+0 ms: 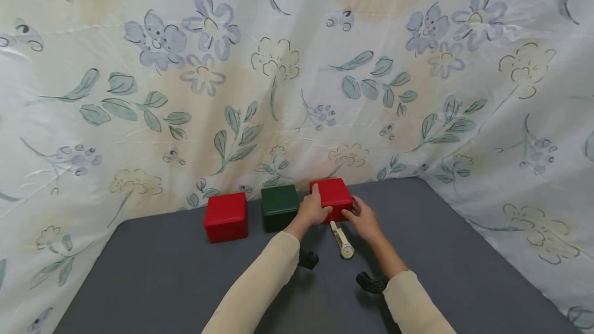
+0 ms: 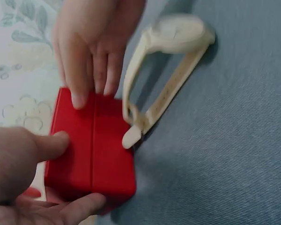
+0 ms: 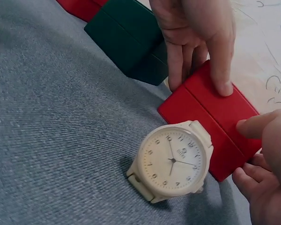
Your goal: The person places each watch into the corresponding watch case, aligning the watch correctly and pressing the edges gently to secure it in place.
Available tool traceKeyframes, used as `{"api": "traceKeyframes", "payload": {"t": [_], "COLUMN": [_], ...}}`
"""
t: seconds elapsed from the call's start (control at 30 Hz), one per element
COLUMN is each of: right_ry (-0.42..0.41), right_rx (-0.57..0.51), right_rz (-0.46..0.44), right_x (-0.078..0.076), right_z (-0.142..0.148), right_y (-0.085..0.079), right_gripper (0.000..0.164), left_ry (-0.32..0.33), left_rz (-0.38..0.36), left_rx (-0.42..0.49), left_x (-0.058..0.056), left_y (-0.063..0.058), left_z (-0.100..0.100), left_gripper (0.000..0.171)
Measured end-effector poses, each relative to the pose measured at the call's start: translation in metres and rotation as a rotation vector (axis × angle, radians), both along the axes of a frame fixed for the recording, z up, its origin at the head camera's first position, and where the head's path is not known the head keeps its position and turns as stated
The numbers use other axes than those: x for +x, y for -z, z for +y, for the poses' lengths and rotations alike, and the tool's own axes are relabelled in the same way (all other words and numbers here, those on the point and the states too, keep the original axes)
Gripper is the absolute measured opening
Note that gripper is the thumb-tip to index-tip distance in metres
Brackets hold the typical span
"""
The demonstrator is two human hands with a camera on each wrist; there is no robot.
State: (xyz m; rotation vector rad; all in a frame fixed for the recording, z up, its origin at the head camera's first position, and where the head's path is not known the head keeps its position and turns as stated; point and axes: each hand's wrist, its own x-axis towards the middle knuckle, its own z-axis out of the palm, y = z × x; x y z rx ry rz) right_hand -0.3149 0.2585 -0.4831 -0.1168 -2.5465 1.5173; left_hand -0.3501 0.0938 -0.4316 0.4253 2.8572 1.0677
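Observation:
A red box (image 1: 331, 193) with a lid seam stands at the right end of a row of boxes, both hands at its sides. My left hand (image 1: 313, 209) grips its left side, thumb on the front face. At the right side, my right hand (image 1: 365, 220) holds it with thumb on the front and fingers round the side. In the left wrist view the red box (image 2: 77, 140) appears closed along its seam. A cream wristwatch (image 1: 343, 244) lies just in front of it; the right wrist view shows the white dial of the watch (image 3: 173, 159).
To the left of the held box stand a green box (image 1: 280, 207) and another red box (image 1: 226, 217). The grey cloth-covered table (image 1: 162, 272) ends at a floral curtain (image 1: 297, 133) behind the boxes. Dark wrist-camera mounts (image 1: 371, 282) hang under the forearms.

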Motion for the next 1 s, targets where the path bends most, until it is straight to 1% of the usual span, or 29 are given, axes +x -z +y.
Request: {"api": "traceKeyframes", "payload": {"t": [0.13,0.27,0.37,0.43,0.5,0.57,0.67,0.73,0.8,0.87,0.93,1.0], "right_ry": [0.005,0.007,0.019,0.013,0.005,-0.007,-0.011,-0.005,0.0,0.001,0.002,0.006], "right_rx": [0.036,0.141,0.25,0.297,0.328,0.335,0.336,0.343,0.351,0.355,0.353,0.366], "right_rz": [0.019,0.064,0.094,0.104,0.117,0.125,0.116,0.105,0.088,0.068,0.043,0.026], "right_x": [0.0,0.001,0.003,0.004,0.004,0.002,0.001,-0.001,-0.003,-0.003,-0.003,-0.003], "right_z": [0.0,0.0,-0.001,-0.002,-0.003,-0.004,-0.004,-0.004,-0.003,-0.003,-0.004,-0.004], "right_y": [0.001,0.003,0.003,0.003,0.003,0.002,0.001,-0.001,-0.001,-0.002,-0.002,-0.002], "right_gripper": [0.066,0.061,0.054,0.049,0.046,0.044,0.043,0.042,0.042,0.043,0.044,0.044], "left_ry": [-0.029,-0.075,-0.104,-0.123,-0.15,-0.189,-0.244,-0.261,-0.26,-0.257,-0.251,-0.231], "left_rz": [-0.022,-0.048,-0.058,-0.069,-0.111,-0.177,-0.292,-0.35,-0.395,-0.435,-0.461,-0.474], "left_rx": [0.045,0.074,0.067,0.062,0.088,0.161,0.286,0.356,0.411,0.464,0.516,0.551], "left_x": [0.001,0.0,-0.003,-0.005,-0.009,-0.013,-0.02,-0.024,-0.027,-0.027,-0.028,-0.027], "left_y": [0.004,0.003,-0.001,-0.004,-0.009,-0.013,-0.018,-0.019,-0.021,-0.022,-0.023,-0.023], "left_z": [0.001,0.002,0.003,0.003,0.004,0.006,0.007,0.008,0.008,0.007,0.006,0.005], "left_gripper": [0.082,0.081,0.079,0.074,0.073,0.075,0.083,0.086,0.088,0.089,0.089,0.086]}}
